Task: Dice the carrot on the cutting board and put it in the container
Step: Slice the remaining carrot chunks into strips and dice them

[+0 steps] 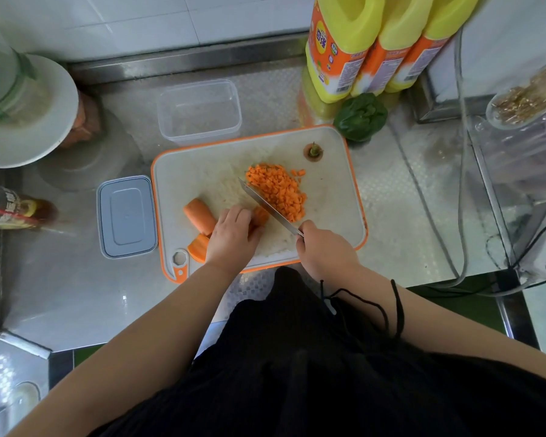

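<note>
A white cutting board (325,197) with an orange rim lies on the steel counter. A pile of diced carrot (278,190) sits on its middle right. My left hand (234,234) holds down a carrot piece (260,216) with curled fingers. My right hand (323,250) grips a knife (267,206) whose blade lies against that piece, beside the dice. A larger carrot chunk (200,216) and a smaller carrot wedge (198,246) lie left of my left hand. The carrot top (313,152) rests at the board's far corner. A clear empty container (199,111) stands behind the board.
A grey-blue lid (126,216) lies left of the board. A white plate (32,115) and a sauce bottle (16,209) are at far left. Yellow bottles (360,48) and a green vegetable (360,118) stand behind right. Cables (460,216) and appliances (530,146) crowd the right.
</note>
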A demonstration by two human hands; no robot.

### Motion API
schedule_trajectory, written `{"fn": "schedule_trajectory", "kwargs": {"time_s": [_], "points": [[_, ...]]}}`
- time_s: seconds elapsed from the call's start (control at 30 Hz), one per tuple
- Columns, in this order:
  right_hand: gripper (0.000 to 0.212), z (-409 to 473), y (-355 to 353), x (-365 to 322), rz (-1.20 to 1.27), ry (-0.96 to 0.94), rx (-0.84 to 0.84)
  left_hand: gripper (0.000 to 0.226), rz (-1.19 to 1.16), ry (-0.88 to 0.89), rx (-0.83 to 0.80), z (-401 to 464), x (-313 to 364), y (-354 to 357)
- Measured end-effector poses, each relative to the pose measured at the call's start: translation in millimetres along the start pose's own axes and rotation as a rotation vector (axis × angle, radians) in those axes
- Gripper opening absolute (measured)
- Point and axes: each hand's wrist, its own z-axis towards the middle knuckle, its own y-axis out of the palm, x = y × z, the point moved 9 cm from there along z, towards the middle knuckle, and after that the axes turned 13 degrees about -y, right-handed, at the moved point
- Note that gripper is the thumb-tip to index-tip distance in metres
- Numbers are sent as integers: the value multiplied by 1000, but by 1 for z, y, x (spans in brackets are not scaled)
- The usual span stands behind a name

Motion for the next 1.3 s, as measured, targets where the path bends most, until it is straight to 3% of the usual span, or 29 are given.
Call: {"fn": "schedule_trajectory", "kwargs": {"time_s": [0.2, 0.47, 0.73, 0.83, 1.0, 1.13, 1.3], "points": [[18, 9, 7, 5, 6, 79, -82, 19, -5, 29, -14, 3, 0, 1], [31, 20, 8, 6, 137, 124, -82, 17, -5, 90, 59, -2, 4, -3], [25, 8, -2, -10, 56, -3, -36, 13, -3, 139, 71, -5, 5, -4], [26, 6, 3, -13, 9, 16, -52, 8, -31, 105, 36, 0, 2, 0], [9, 14, 17, -9, -13, 114, -124, 10, -84, 113, 6, 5, -2, 5], [25, 20, 20, -8, 62, 142, -111, 28, -85, 149, 29, 3, 2, 2], [31, 23, 6, 6, 231, 124, -106, 25, -57, 177, 88, -1, 4, -2]]}}
